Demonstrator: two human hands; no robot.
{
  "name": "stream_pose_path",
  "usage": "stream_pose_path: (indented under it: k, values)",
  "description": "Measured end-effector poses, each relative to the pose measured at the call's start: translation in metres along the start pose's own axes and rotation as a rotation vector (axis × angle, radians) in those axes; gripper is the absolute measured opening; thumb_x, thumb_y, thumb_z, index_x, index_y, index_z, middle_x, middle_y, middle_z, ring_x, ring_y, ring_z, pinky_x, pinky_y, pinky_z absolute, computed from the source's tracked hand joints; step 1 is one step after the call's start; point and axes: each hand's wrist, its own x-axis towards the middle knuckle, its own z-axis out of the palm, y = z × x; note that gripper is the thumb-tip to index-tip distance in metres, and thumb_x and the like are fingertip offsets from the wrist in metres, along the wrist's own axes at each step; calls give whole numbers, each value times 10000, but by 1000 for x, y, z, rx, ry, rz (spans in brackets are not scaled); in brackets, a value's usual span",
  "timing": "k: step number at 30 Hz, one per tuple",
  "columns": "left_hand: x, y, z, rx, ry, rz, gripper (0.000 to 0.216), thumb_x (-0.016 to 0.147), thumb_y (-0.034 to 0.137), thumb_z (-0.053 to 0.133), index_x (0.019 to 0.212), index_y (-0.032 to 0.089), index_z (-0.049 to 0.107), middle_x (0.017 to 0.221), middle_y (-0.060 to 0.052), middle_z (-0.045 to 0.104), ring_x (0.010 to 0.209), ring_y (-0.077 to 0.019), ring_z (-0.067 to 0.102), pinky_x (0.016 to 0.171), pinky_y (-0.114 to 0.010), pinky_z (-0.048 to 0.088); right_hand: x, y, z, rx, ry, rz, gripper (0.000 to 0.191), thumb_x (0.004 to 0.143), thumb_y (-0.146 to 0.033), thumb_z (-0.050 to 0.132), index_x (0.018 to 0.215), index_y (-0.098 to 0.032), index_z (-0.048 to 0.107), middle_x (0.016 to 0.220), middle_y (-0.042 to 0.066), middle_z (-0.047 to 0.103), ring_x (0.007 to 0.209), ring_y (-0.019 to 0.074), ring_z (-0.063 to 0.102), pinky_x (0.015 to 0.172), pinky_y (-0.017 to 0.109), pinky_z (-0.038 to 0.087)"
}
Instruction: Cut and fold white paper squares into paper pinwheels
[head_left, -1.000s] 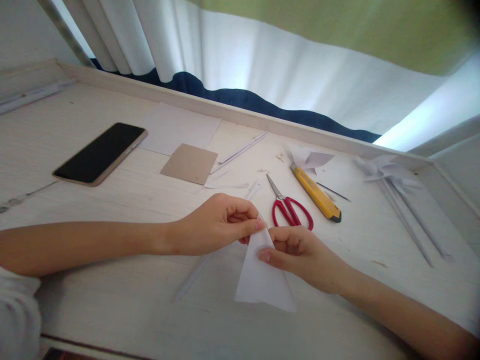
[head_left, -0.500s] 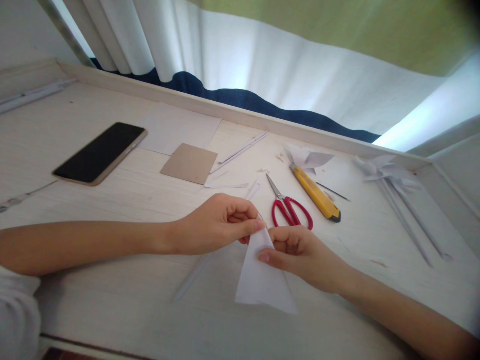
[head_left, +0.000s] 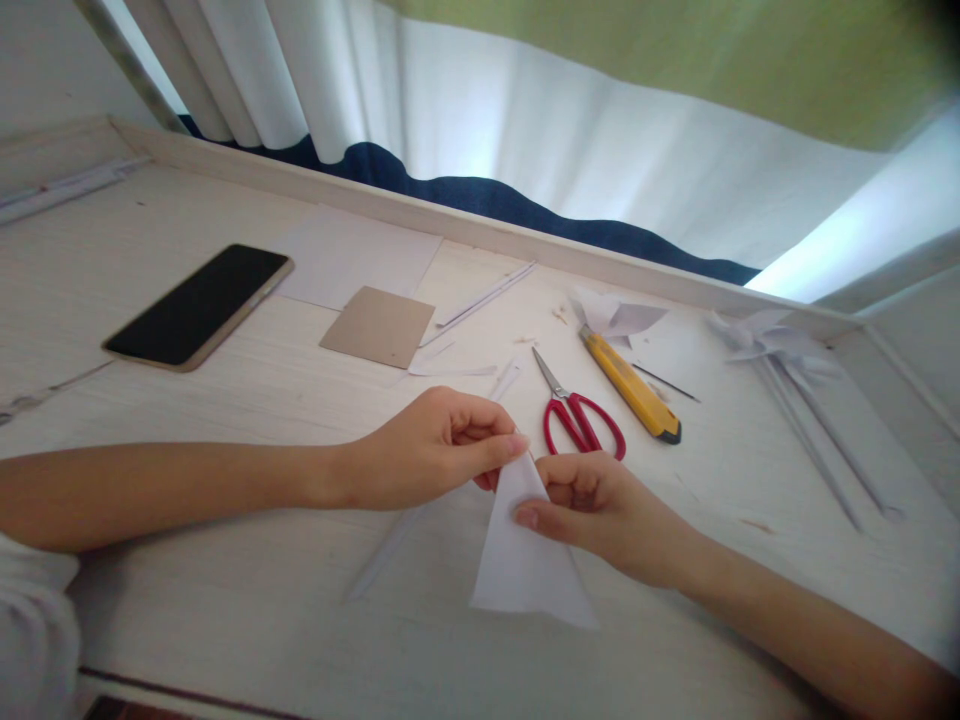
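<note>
A white folded paper triangle (head_left: 525,560) lies on the pale wooden table (head_left: 225,560), its tip raised between my two hands. My left hand (head_left: 427,450) pinches the tip from the left with thumb and fingers closed. From the right, my right hand (head_left: 592,505) grips the same tip, thumb pressed on the paper. Red-handled scissors (head_left: 574,410) lie just beyond my right hand, and a yellow utility knife (head_left: 630,385) sits beside them.
A black phone (head_left: 199,305) rests at the left, with a brown card square (head_left: 379,325) and a white sheet (head_left: 352,255) behind it. Thin rolled paper sticks (head_left: 484,297) and paper pinwheels (head_left: 772,335) lie toward the back right. A raised ledge (head_left: 487,235) borders the far side.
</note>
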Motion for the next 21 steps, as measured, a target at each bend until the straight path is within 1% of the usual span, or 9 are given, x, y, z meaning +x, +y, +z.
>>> stream_pose_path:
  k: [3,6,12,18,21]
  values:
    - [0,1,0,20,8,0,177,794,254,503,712,111,568,626,12,561,588,-60,509,557,-144,426,0,0,0,20,-2,-2,172,741,-296,588,755,-126,559,628,-14,573,528,67,535,466,165,386]
    - [-1,1,0,36,9,3,180,798,258,494,724,112,567,637,7,562,594,-66,510,559,-151,425,0,1,0,55,-8,2,166,741,-288,589,766,-126,563,655,-4,594,540,70,549,476,165,399]
    - [0,1,0,53,-2,5,187,806,259,479,729,115,569,640,4,560,600,-72,513,569,-163,431,0,1,-1,33,14,11,202,727,-315,603,789,-127,569,623,-11,585,519,75,542,458,172,387]
    - [0,1,-1,59,-3,13,193,806,273,477,734,122,573,645,7,556,605,-75,512,572,-165,433,0,1,0,9,6,13,225,733,-333,591,823,-128,568,648,-3,586,537,83,542,477,190,401]
    - [0,1,-1,77,6,16,199,802,281,477,728,123,572,639,7,553,598,-78,510,563,-167,429,1,1,0,-2,18,9,225,725,-347,597,791,-133,567,602,-21,563,501,71,521,458,181,398]
